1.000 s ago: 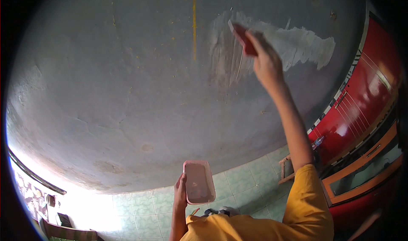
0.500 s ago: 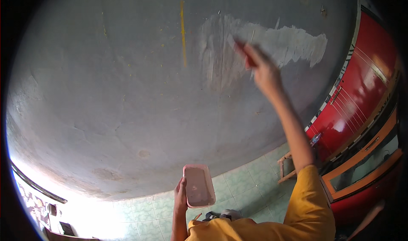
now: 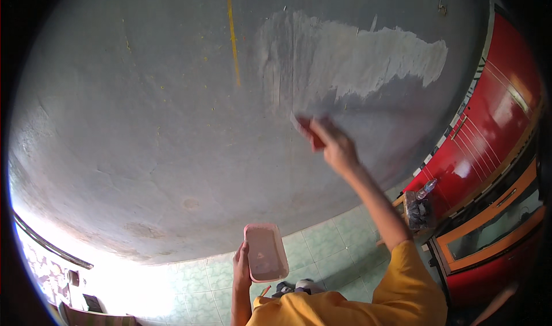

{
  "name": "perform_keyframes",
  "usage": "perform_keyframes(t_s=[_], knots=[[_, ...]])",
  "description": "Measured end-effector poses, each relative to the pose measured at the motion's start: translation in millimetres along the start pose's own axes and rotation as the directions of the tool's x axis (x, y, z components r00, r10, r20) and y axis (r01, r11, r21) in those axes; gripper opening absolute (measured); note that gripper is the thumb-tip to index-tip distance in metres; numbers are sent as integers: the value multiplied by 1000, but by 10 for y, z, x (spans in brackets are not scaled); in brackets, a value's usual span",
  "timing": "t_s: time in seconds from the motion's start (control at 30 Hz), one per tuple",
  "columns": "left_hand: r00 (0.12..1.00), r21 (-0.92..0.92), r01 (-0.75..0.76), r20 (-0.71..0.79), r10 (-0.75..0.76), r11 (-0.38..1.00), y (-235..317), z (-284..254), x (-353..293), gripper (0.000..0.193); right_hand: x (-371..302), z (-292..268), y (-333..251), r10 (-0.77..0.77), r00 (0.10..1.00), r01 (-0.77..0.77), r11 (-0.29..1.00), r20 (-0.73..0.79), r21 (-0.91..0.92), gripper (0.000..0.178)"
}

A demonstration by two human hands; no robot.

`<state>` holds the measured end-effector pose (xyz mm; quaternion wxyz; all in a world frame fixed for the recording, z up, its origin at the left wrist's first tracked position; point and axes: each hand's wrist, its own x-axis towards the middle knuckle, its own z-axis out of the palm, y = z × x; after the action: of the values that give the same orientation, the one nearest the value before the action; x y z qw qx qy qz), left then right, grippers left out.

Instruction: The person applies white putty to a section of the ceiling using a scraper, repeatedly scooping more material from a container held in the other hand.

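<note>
My left hand [image 3: 242,265] grips the left side of a pink rectangular plastic tub [image 3: 282,248], held low before me; a smooth greyish paste seems to cover its bottom. In my right hand [image 3: 340,153] is a red scraper [image 3: 311,134], somewhat smeared by motion, its thin edge at or close to the grey wall [image 3: 178,113]. Whether that edge touches the wall I cannot tell. Above the scraper spreads a pale, ragged coat of filler [image 3: 374,55], streaky toward its left end.
A yellow stripe [image 3: 233,41] runs down the wall. To the right stand a red cabinet [image 3: 494,107] and an orange-framed glass case [image 3: 491,216]. A black bag [image 3: 418,211] and a clear bottle [image 3: 426,189] rest near the cabinet. Green tiles [image 3: 328,248] cover the floor.
My right hand has swept down and slightly left with the scraper, from over the pale coat to below it. The tub stays almost in place. The view has shifted a little.
</note>
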<state>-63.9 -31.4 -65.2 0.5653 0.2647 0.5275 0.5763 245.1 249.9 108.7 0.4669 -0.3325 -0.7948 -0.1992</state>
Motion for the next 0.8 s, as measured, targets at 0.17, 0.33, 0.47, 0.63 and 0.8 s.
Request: perform_keyframes(t_s=[0.17, 0.33, 0.47, 0.63, 0.8], knots=[[999, -15, -25, -31, 25, 1000, -18, 106, -82, 62, 1499, -713, 125, -102, 957, 84, 993, -271, -79, 59], [998, -65, 33, -50, -37, 997, -148, 216, -60, 65, 584, 163, -24, -132, 985, 126, 990, -111, -61, 44], [999, -95, 31, -40, -35, 995, -105, 294, -192, 66, -778, 550, -387, 29, 962, -76, 983, 271, 164, 52], [997, -80, 10, -73, -16, 997, -99, 241, -224, 65, 871, -248, -514, -39, 987, 53, 995, -155, 83, 53], [994, -93, 9, -111, -20, 996, -148, 206, -238, 64, 1580, -742, 243, -143, 944, 108, 985, -298, -132, 62]])
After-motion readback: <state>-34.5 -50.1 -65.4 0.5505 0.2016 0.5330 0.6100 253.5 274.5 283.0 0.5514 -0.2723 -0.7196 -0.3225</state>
